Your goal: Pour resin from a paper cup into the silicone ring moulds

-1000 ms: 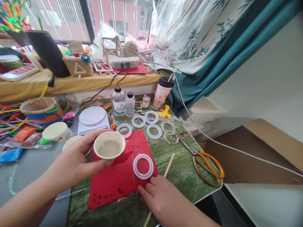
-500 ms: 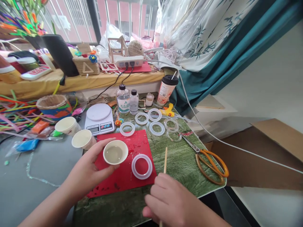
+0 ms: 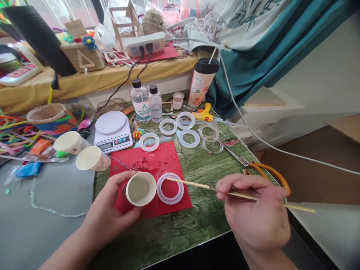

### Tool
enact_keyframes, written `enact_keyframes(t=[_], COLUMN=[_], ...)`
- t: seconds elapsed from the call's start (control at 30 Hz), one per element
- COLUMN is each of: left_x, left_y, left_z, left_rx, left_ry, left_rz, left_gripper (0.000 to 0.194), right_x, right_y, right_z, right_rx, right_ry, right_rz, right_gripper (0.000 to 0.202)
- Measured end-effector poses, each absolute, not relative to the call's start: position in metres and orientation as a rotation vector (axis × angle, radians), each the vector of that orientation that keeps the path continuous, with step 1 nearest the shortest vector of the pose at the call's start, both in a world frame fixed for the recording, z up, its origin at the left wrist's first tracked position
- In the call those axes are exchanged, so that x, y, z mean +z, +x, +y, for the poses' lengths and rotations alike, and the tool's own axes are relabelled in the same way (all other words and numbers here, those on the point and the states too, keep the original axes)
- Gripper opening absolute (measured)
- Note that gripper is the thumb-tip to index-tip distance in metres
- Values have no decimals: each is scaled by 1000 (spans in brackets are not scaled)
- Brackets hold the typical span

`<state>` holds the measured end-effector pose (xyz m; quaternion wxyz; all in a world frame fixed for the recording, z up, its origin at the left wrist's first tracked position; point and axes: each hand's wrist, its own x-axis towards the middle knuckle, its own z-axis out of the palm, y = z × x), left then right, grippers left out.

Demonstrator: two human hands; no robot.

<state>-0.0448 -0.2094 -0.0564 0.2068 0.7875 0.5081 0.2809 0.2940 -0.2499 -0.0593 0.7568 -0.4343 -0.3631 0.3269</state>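
Note:
My left hand (image 3: 112, 202) is wrapped round a paper cup (image 3: 141, 189) with cloudy liquid inside, over the red sheet (image 3: 176, 157). Between the fingers of my right hand (image 3: 253, 206) is a thin wooden stick (image 3: 197, 183), pointing left. Its tip overlaps the upper part of a translucent ring mold (image 3: 180, 191), which lies on the red sheet just right of the cup; whether they touch I cannot tell. Wet drops and smears mark the sheet behind the cup.
Several other rings (image 3: 189, 138) lie behind the sheet. Two paper cups (image 3: 91, 158) and a white scale (image 3: 114, 129) stand left, bottles (image 3: 140, 105) behind. Orange-handled scissors (image 3: 264, 168) lie right, past them the table edge. A lidded drink cup (image 3: 203, 82) is at the back.
The stick has swung from upright to nearly level, its tip now over the ring mold. My right hand has moved right and up and turned. The view has shifted closer to the table.

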Motion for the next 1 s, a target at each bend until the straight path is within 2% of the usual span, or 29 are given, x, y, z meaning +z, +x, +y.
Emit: enact_keyframes(t=[0.3,0.5,1.0], left_x=[-49,-50,-47], left_y=[-38,-41,-40], left_z=[-199,-198,-196], left_rx=[740,715,694], left_ry=[2326,2284,2349], left_rz=[1282,1310,1275], left_gripper=[59,63,58], right_x=[-58,-65,-81], right_y=[286,283,286], right_z=[-260,-260,-252], right_rx=[846,893,872], right_ry=[-908,-895,-1006], right_rz=[-893,-901,-731], right_gripper=[39,37,42])
